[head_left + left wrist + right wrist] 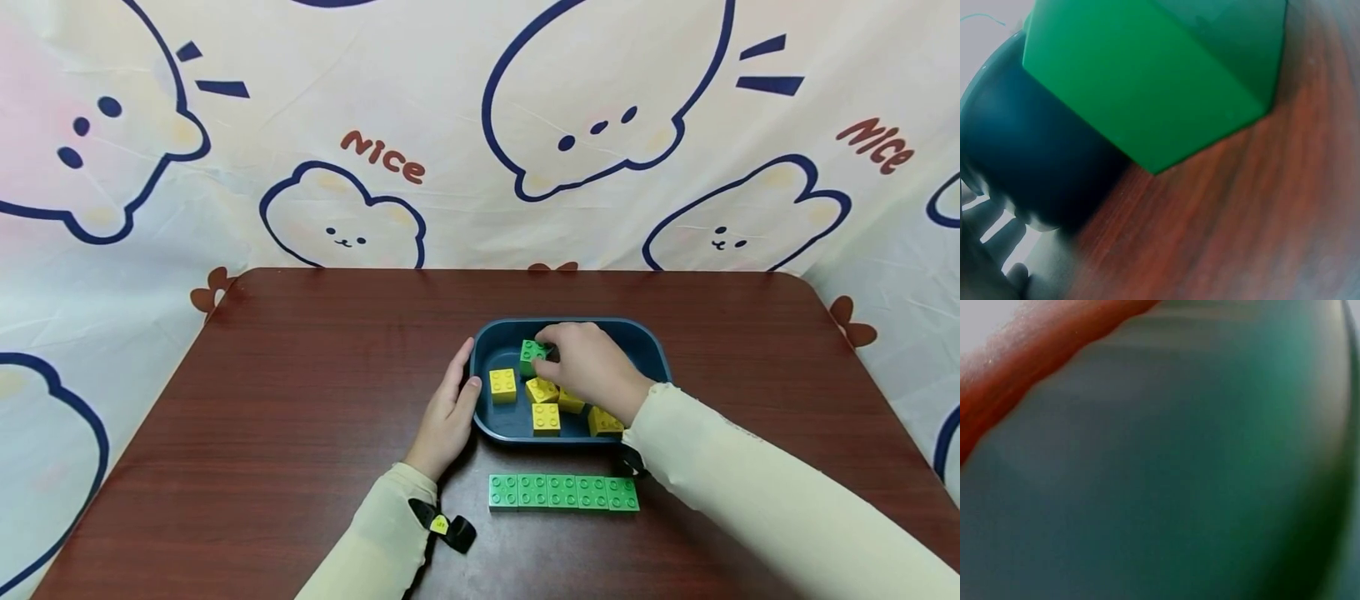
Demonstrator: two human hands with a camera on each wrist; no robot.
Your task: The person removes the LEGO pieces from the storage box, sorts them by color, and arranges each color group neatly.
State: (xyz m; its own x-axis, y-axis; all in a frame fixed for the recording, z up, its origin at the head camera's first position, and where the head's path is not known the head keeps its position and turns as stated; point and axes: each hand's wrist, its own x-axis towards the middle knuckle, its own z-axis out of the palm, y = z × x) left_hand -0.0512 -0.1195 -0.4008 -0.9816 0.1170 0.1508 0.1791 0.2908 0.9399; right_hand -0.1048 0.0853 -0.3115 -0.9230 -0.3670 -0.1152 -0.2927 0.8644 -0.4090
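Observation:
With thumb and fingers, my right hand (592,367) pinches a green toy block (531,357) over the back left part of a dark blue tray (491,425). My left hand (447,412) rests against the tray's left side, its fingers straight along the wall. In the left wrist view those fingers (997,234) meet the tray's dark outer wall (1035,137). Several yellow blocks (502,386) lie in the tray, some partly hidden under the right hand. The right wrist view is a close blur of green and grey.
In front of the tray, several green blocks (562,492) form a straight row on the brown wooden table (300,400). One green block (1147,81) looms large in the left wrist view. Behind the table hangs a cartoon-printed cloth (450,100).

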